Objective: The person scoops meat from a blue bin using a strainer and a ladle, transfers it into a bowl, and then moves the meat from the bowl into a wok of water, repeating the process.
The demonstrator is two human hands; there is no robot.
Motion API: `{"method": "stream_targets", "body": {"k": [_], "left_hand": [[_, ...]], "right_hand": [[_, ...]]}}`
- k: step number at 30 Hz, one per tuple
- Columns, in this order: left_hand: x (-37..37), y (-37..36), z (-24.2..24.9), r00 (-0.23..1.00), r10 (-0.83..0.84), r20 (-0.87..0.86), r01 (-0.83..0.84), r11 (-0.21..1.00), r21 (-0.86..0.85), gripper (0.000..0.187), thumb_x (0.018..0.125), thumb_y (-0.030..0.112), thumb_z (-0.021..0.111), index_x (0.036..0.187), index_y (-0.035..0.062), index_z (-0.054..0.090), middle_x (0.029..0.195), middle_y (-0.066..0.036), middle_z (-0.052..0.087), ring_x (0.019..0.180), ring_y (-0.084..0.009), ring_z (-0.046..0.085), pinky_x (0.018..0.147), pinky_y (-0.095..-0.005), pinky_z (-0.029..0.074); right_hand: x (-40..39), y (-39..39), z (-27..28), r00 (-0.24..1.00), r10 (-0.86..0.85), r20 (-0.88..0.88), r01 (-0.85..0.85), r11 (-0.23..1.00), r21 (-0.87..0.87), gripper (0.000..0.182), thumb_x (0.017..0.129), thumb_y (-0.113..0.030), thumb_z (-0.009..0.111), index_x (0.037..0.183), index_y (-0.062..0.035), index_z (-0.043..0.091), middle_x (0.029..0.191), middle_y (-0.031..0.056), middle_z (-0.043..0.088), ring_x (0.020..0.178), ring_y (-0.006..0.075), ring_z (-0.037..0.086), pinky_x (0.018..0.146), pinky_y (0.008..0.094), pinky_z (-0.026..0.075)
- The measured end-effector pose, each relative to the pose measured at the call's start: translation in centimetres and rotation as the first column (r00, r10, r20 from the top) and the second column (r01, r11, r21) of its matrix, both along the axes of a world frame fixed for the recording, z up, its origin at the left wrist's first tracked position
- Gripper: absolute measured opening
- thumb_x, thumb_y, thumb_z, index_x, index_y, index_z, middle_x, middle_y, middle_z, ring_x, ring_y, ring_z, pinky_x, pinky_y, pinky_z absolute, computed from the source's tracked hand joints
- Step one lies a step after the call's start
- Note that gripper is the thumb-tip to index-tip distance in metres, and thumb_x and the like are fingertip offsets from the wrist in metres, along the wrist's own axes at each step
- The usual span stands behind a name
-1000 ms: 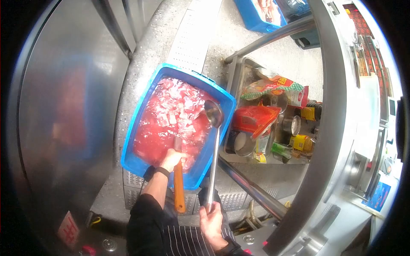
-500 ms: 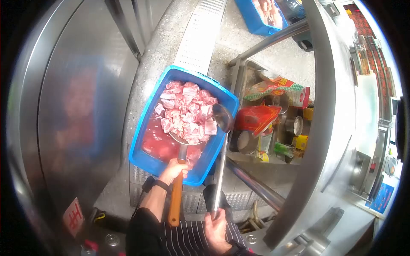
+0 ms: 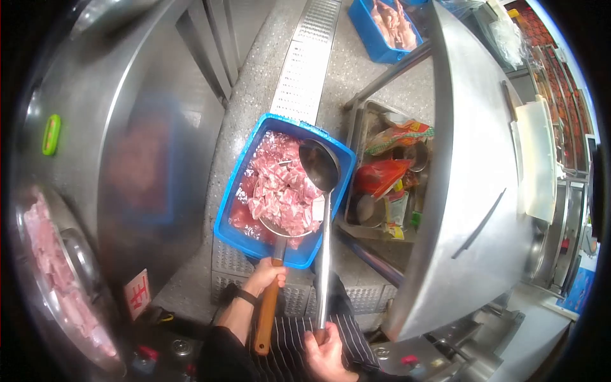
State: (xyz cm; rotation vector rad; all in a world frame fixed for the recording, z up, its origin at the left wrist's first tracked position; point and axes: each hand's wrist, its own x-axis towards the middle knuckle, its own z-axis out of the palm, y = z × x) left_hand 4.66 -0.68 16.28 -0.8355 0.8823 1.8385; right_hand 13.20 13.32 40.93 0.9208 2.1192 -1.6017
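My left hand (image 3: pixel 266 276) is closed round the wooden handle of a strainer (image 3: pixel 275 296). Its round head, heaped with raw meat pieces (image 3: pixel 286 204), is over the blue tub (image 3: pixel 230 184). In my right hand (image 3: pixel 323 349) is the end of a long metal ladle (image 3: pixel 326 254). The ladle's dark bowl lies against the right side of the meat heap, near the tub's far right part. Reddish liquid (image 3: pixel 245 219) and more meat show in the tub around the strainer; the strainer's rim is partly covered by the meat.
Steel counters (image 3: pixel 471 191) stand on both sides. A shelf tray with packets (image 3: pixel 382 175) is low at the right. Another blue tub with meat (image 3: pixel 382 32) sits on the floor ahead, beside a drain grate (image 3: pixel 302 70). A metal dish of meat (image 3: pixel 57 274) is at the left.
The strainer with the meat has come nearer to me and stands higher over the liquid. The ladle bowl has moved left onto the meat. My view has shifted, bringing the left dish into sight.
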Motion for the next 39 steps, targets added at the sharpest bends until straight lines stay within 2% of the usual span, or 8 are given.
{"method": "stream_targets", "body": {"k": [12, 20, 26, 28, 30, 33, 34, 39], "left_hand": [[6.9, 1.2, 18.3, 0.997, 0.074, -0.019, -0.073, 0.997, 0.022, 0.007, 0.085, -0.003, 0.064, 0.09, -0.0009, 0.059, 0.067, -0.002, 0.051, 0.054, -0.011, 0.05, 0.049, -0.0287, 0.045], [10.6, 4.3, 27.6, 0.98, 0.201, -0.011, -0.2, 0.978, 0.055, 0.008, 0.086, -0.003, 0.063, 0.09, 0.0014, 0.058, 0.069, -0.002, 0.051, 0.056, -0.0096, 0.048, 0.049, -0.0256, 0.04], [11.4, 3.9, 32.2, 0.938, 0.345, -0.043, -0.332, 0.925, 0.186, 0.006, 0.089, -0.002, 0.062, 0.091, 0.0024, 0.058, 0.073, -0.002, 0.053, 0.056, -0.0072, 0.048, 0.048, -0.0222, 0.038], [12.7, 4.7, 35.2, 0.924, 0.377, -0.06, -0.363, 0.916, 0.171, 0.007, 0.09, -0.003, 0.061, 0.094, 0.0028, 0.058, 0.073, -0.002, 0.053, 0.056, -0.0064, 0.048, 0.047, -0.0214, 0.038], [13.8, 5.7, 38.2, 0.894, 0.44, -0.084, -0.426, 0.893, 0.147, 0.009, 0.09, -0.003, 0.06, 0.096, 0.0031, 0.058, 0.072, -0.001, 0.053, 0.056, -0.0063, 0.048, 0.047, -0.0216, 0.039], [17.9, 7.5, 41.2, 0.824, 0.557, -0.106, -0.522, 0.819, 0.239, 0.016, 0.089, -0.002, 0.063, 0.101, 0.004, 0.055, 0.071, -0.001, 0.05, 0.056, -0.0064, 0.047, 0.046, -0.0223, 0.039], [18.8, 8.5, 42.6, 0.807, 0.579, -0.116, -0.539, 0.802, 0.256, 0.018, 0.089, -0.001, 0.064, 0.102, 0.0043, 0.055, 0.07, -0.001, 0.049, 0.056, -0.0064, 0.047, 0.046, -0.0225, 0.039], [24.9, 14.9, 49.2, 0.573, 0.804, -0.157, -0.792, 0.593, 0.145, 0.023, 0.087, -0.003, 0.066, 0.103, 0.0039, 0.052, 0.07, -0.003, 0.049, 0.052, -0.0088, 0.045, 0.046, -0.0257, 0.041]], "right_hand": [[-5.2, 11.4, 16.3, 0.997, 0.063, 0.037, -0.045, 0.932, -0.36, 0.022, 0.097, -0.012, 0.062, 0.111, -0.0052, 0.046, 0.068, -0.0013, 0.052, 0.047, 0.007, 0.048, 0.04, 0.0231, 0.038], [-8.2, 23.2, 23.4, 0.841, 0.493, -0.222, -0.445, 0.865, 0.233, 0.035, 0.095, -0.02, 0.062, 0.118, 0.0038, 0.052, 0.07, 0.0152, 0.057, 0.063, 0.0243, 0.057, 0.062, 0.0379, 0.046], [-9.5, 25.5, 25.0, 0.762, 0.617, -0.2, -0.509, 0.76, 0.404, 0.034, 0.097, -0.018, 0.059, 0.123, 0.0036, 0.052, 0.072, 0.0111, 0.057, 0.064, 0.019, 0.055, 0.061, 0.035, 0.045], [-9.9, 26.3, 25.6, 0.739, 0.662, -0.123, -0.596, 0.728, 0.339, 0.043, 0.095, -0.022, 0.059, 0.13, 0.0029, 0.051, 0.076, 0.0225, 0.062, 0.069, 0.0386, 0.064, 0.064, 0.0452, 0.048], [-10.5, 26.5, 25.8, 0.693, 0.705, -0.153, -0.621, 0.69, 0.372, 0.039, 0.095, -0.023, 0.059, 0.12, 0.0063, 0.054, 0.073, 0.0205, 0.061, 0.068, 0.0356, 0.063, 0.065, 0.0445, 0.047], [-12.2, 27.6, 24.9, 0.579, 0.81, -0.088, -0.789, 0.585, 0.187, 0.03, 0.095, -0.022, 0.059, 0.107, 0.005, 0.057, 0.068, 0.0138, 0.059, 0.057, 0.0269, 0.061, 0.054, 0.0393, 0.047], [-13.2, 27.2, 26.7, 0.613, 0.787, 0.069, -0.777, 0.616, -0.127, 0.024, 0.096, -0.021, 0.059, 0.102, 0.0025, 0.058, 0.066, 0.01, 0.057, 0.052, 0.0213, 0.057, 0.048, 0.0349, 0.044], [-14.5, 23.9, 27.1, 0.347, 0.849, 0.399, -0.443, 0.524, -0.728, 0.016, 0.099, -0.015, 0.055, 0.108, -0.0035, 0.06, 0.071, 0.0041, 0.054, 0.041, 0.0102, 0.044, 0.036, 0.0233, 0.034]]}}
